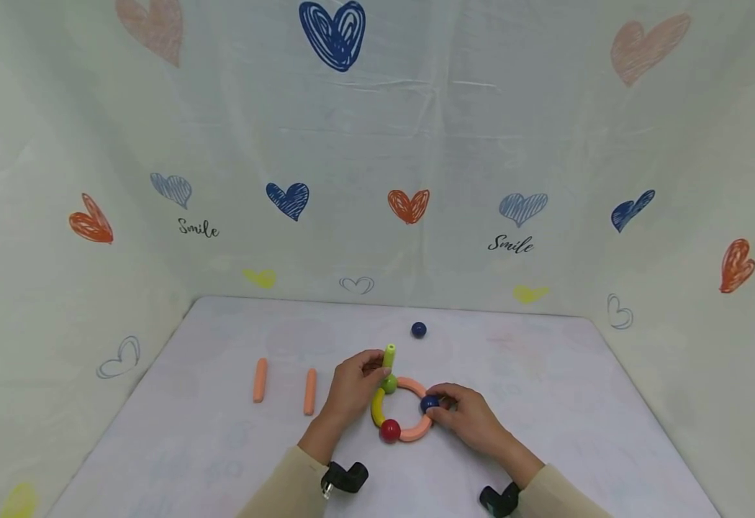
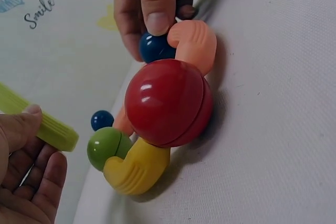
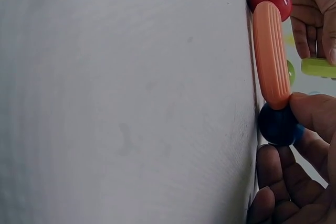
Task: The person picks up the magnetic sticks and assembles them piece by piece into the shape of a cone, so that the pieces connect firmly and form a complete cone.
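From the head view, the left hand (image 1: 353, 385) pinches a green stick (image 1: 389, 356) upright over the green ball (image 1: 389, 384) of a ring of curved pieces (image 1: 414, 432) mid-table, while the right hand (image 1: 468, 417) pinches the ring's blue ball (image 1: 428, 404). In the left wrist view the stick (image 2: 44, 124) looks just clear of the green ball (image 2: 104, 147), so the joining step seems underway; next, seat its end squarely. The right wrist view shows fingers (image 3: 315, 111) gripping the blue ball (image 3: 277, 125), steadying the ring.
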The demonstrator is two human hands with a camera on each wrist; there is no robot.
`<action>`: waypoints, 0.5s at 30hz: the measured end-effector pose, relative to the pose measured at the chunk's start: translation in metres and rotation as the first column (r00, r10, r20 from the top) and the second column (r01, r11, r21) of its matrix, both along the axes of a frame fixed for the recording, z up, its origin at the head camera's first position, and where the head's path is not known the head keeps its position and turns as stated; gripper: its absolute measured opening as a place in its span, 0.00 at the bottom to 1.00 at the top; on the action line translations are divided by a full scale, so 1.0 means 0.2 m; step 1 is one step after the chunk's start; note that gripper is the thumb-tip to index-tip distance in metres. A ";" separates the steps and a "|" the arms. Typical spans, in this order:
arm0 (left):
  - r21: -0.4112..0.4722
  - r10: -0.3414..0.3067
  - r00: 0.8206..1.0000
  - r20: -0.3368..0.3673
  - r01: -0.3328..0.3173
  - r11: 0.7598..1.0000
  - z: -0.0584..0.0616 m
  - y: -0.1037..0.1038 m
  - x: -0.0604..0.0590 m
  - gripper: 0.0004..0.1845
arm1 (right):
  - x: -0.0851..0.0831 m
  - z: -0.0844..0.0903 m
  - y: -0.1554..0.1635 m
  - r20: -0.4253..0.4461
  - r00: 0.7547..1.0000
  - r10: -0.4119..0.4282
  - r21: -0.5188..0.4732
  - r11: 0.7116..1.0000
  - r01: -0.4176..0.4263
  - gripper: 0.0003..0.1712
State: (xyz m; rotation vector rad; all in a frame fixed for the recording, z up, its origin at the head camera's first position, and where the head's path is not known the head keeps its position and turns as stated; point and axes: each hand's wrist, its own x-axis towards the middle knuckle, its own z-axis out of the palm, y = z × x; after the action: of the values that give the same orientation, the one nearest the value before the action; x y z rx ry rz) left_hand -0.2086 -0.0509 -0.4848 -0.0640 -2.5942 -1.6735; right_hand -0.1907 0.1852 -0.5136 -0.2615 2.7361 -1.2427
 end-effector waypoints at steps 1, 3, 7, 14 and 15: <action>0.002 0.002 1.000 0.002 -0.002 1.000 0.00 0.00 0.00 0.16 | 0.00 0.00 0.00 -0.001 1.000 0.001 -0.003 1.000 -0.001 0.17; 0.005 -0.001 1.000 0.003 0.001 1.000 -0.01 0.01 -0.01 0.16 | 0.00 0.00 0.00 -0.002 1.000 0.002 -0.008 1.000 -0.002 0.17; 0.007 -0.004 1.000 0.004 0.004 1.000 -0.01 0.02 -0.01 0.16 | 0.00 0.00 0.00 -0.011 1.000 0.006 -0.011 1.000 -0.006 0.17; -0.009 -0.010 1.000 -0.001 0.010 1.000 -0.04 0.03 -0.02 0.16 | 0.01 0.01 0.00 -0.017 1.000 0.005 -0.020 1.000 -0.005 0.17; -0.008 -0.009 1.000 0.003 0.009 1.000 -0.04 0.03 -0.02 0.16 | 0.01 0.01 0.00 -0.016 1.000 0.003 -0.021 1.000 -0.003 0.17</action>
State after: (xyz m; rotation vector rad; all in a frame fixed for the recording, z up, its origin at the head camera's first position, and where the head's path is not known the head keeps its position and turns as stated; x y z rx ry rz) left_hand -0.2122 -0.0445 -0.4932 -0.0741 -2.6071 -1.6674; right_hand -0.1884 0.1857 -0.5117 -0.2782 2.7360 -1.2749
